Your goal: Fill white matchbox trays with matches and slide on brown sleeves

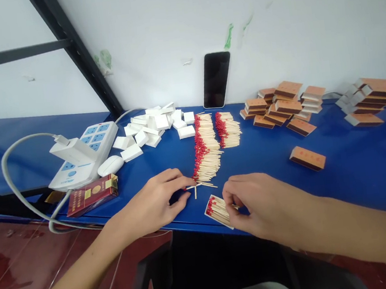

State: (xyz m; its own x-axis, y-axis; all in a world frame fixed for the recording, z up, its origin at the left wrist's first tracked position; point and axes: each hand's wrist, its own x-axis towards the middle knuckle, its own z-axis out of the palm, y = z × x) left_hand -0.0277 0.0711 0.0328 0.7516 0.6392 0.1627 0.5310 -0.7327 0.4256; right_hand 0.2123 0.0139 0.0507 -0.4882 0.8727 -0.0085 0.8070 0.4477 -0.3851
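Near the table's front edge lies a white matchbox tray (232,228) filled with red-headed matches (218,210). My right hand (252,200) is at the tray's right end, fingers curled and pinched together; what lies between the fingertips is hidden. My left hand (164,197) is at the near end of a long row of matches (207,147), its thumb and index finger closing on a loose match (191,187). A few stray matches lie crosswise beside these fingertips. Beyond, to the right of the long row, is a shorter pile of matches (229,129).
White empty-looking trays (155,123) are heaped at the back left. Orange matchbox sleeves (279,105) pile up at the back right, with one sleeve (307,158) lying apart. A phone (217,79) leans on the wall. On the left are a power strip (88,152), a cable and a red packet (92,195).
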